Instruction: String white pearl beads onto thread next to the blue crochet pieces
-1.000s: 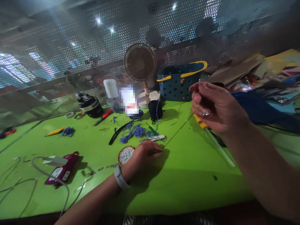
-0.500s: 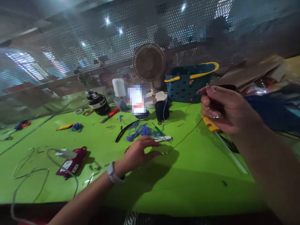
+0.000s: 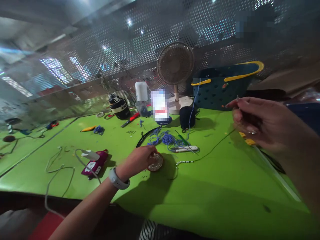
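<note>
My left hand [image 3: 140, 161], with a pale watch on its wrist, reaches over a small round dish of beads [image 3: 157, 163]. Its fingertips are drawn together in the beads; whatever they pinch is hidden. My right hand [image 3: 257, 116] is raised at the right and closed on a thin dark cord [image 3: 212, 150]. A tiny shiny tip sticks up between its thumb and forefinger, too small to name. The cord slopes down to the table, where a short row of silvery beads [image 3: 185, 162] is strung near its loose end.
Behind the hands lie tangled blue yarn [image 3: 167, 137], a white-handled tool [image 3: 188, 148] and a lit phone [image 3: 160, 105]. A fan [image 3: 175, 63], a dark basket [image 3: 215, 93] and a bottle [image 3: 120, 107] stand farther back. A purple power strip [image 3: 96, 163] with a cable sits left.
My left hand has let go of the beaded end of the cord and moved left to the bead dish. The strung beads now rest on the table. The view has turned left.
</note>
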Demonstrator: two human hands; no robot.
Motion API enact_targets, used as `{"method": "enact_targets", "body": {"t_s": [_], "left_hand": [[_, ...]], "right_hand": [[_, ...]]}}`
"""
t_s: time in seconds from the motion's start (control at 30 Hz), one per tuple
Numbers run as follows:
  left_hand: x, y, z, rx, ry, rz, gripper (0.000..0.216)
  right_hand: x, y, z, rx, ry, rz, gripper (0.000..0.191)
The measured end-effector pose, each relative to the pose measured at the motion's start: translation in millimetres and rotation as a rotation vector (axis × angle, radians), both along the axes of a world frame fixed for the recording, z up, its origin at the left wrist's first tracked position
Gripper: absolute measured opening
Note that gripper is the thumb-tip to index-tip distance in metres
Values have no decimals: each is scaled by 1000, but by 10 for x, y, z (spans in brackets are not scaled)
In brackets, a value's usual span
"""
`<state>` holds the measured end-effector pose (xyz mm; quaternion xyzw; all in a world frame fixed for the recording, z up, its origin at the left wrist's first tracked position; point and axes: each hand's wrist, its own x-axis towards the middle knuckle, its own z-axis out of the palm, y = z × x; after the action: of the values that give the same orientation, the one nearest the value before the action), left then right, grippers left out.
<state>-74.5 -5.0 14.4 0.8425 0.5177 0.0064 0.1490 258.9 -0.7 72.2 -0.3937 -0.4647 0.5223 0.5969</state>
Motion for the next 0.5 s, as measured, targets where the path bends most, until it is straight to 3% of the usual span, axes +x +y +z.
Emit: {"method": "enact_targets", "body": {"t_s": [0.17,0.3,0.5], "left_hand": [[-53,17,-106,53,-95,-53,14],[-85,30,-153,31,-169,-20,9],[-39,30,-52,-29,-288,71,9]], "right_hand": [[-18,15,-29,2,-28,7,13],[-2,12,-52,21,-43,32,13],[25,33,-129,6,-29,99,13]]}}
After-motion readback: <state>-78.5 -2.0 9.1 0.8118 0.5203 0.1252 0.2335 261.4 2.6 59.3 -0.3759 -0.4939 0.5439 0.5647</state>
